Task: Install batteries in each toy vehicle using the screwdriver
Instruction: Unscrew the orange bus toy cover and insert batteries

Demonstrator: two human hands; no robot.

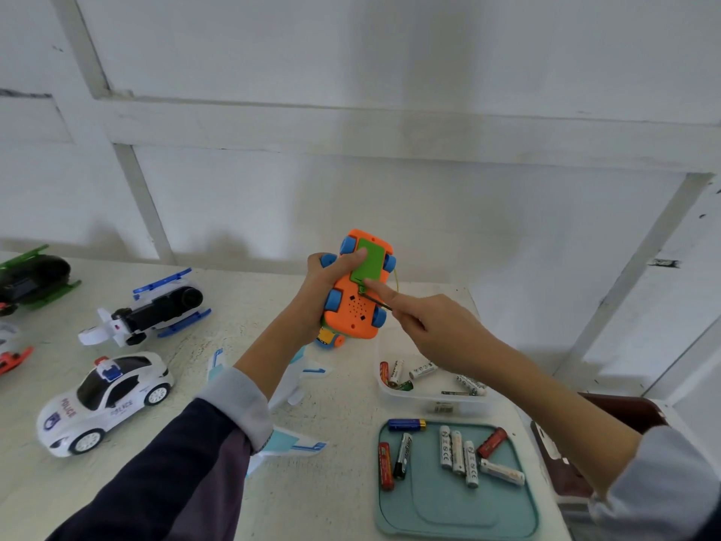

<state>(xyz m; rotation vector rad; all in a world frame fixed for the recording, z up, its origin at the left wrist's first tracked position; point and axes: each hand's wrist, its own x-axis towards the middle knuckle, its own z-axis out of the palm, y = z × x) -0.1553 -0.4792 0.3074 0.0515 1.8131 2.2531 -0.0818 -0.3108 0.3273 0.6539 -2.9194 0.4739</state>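
Left hand [327, 285] gripping upturned orange plastic toy car [357, 294], thumb on its green battery cover [368, 263], right hand [437, 326] pinching thin dark screwdriver [376, 302] at the cover's lower edge, forefinger extended

orange toy car [353, 302]: smooth plastic | tray [452, 513]: matt teal plastic | table [331, 482]: rough, matt

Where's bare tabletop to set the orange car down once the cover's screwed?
Bare table lies between the white plane and the teal tray, toward the near edge. Another strip runs behind the blue-and-white helicopter, by the wall. The left side is crowded with the police car and other toys; the right holds the tray and the clear battery tub.
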